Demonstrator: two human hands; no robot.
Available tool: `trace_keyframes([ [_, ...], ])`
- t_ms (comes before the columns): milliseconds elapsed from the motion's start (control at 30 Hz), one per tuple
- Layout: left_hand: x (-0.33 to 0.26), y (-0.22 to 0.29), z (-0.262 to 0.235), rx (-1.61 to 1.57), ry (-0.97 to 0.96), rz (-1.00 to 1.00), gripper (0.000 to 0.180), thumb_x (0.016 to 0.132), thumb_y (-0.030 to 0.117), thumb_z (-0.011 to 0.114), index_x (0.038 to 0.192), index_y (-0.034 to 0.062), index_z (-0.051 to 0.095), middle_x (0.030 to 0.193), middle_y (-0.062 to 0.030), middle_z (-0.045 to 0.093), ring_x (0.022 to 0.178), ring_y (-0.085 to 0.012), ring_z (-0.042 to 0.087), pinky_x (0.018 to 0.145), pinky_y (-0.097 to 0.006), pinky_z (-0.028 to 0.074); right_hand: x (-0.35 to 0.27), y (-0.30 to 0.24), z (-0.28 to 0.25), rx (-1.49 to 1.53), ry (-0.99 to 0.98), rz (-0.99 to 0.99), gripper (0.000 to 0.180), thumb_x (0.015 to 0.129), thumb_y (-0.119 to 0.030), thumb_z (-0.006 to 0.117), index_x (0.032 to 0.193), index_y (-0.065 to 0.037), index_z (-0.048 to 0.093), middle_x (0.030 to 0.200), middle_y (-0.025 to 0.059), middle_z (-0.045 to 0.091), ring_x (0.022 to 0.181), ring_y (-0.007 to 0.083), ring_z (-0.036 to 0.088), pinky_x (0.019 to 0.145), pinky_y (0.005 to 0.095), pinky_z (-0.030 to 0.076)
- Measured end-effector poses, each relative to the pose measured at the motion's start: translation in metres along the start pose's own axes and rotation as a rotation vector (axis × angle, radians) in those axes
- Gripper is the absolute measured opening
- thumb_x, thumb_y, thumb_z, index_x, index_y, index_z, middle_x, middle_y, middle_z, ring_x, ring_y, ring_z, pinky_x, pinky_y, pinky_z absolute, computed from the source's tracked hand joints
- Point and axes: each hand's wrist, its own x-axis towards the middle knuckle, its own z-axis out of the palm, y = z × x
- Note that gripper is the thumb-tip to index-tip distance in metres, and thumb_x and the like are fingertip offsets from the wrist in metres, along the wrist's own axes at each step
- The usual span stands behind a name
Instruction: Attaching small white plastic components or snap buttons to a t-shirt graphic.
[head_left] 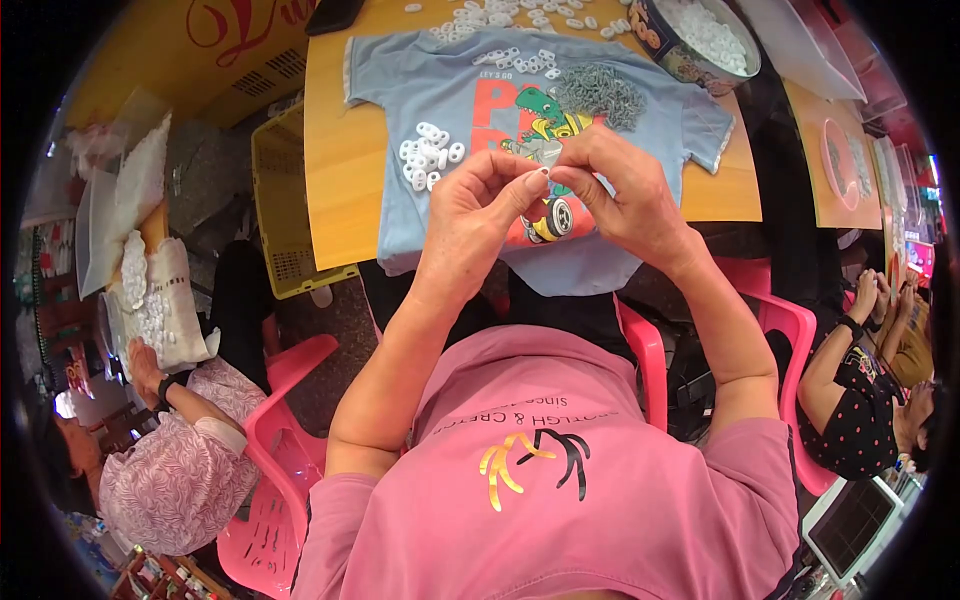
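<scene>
My left hand (470, 210) and my right hand (630, 200) meet over a light blue T-shirt (420, 80) spread on the table. Both are closed in a fingertip pinch around a tiny whitish piece (545, 172), mostly hidden by the fingers. Left of them, a small heap of white oval plastic pieces (427, 157) with holes lies on the shirt. Beyond my right hand is a tangled pile of small grey metal parts (603, 95), too fine to make out singly. More white pieces (520, 62) lie near the shirt's far edge.
Loose white pieces (500, 12) cover the wooden table's (340, 150) far side. At the far right stands a round tin (690, 70) full of white pieces. A yellow crate (285, 200) is left of the table. Co-workers sit on both sides; pink chairs (290, 400) flank me.
</scene>
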Motion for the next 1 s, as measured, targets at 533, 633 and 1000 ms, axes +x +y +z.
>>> trace_keyframes([
  [533, 0.009, -0.005, -0.001, 0.182, 0.04, 0.138, 0.013, 0.091, 0.01, 0.067, 0.095, -0.0024, 0.063, 0.084, -0.005, 0.067, 0.077, -0.0086, 0.064, 0.07, -0.023, 0.053, -0.003, 0.0, 0.015, 0.317, 0.027, 0.49, 0.015, 0.094, -0.011, 0.061, 0.09, 0.003, 0.058, 0.078, 0.0059, 0.061, 0.071, 0.012, 0.061, 0.061, 0.0254, 0.049],
  [633, 0.006, -0.003, -0.003, 0.113, 0.006, 0.053, 0.015, 0.091, 0.011, 0.066, 0.096, -0.0019, 0.062, 0.084, -0.0051, 0.066, 0.075, -0.0084, 0.063, 0.068, -0.023, 0.051, -0.002, 0.005, 0.004, 0.039, -0.039, 0.188, 0.013, 0.093, -0.009, 0.062, 0.091, 0.003, 0.057, 0.08, 0.009, 0.06, 0.071, 0.0177, 0.06, 0.061, 0.0309, 0.048],
  [1000, -0.02, -0.02, 0.012, 0.066, 0.105, 0.133, 0.009, 0.091, 0.005, 0.064, 0.091, -0.003, 0.061, 0.079, -0.0041, 0.066, 0.072, -0.0073, 0.062, 0.064, -0.022, 0.051, -0.027, -0.004, 0.033, 0.148, 0.087, 0.102, 0.009, 0.096, -0.006, 0.055, 0.09, 0.0, 0.054, 0.079, 0.0084, 0.054, 0.065, 0.0172, 0.052, 0.057, 0.029, 0.042],
])
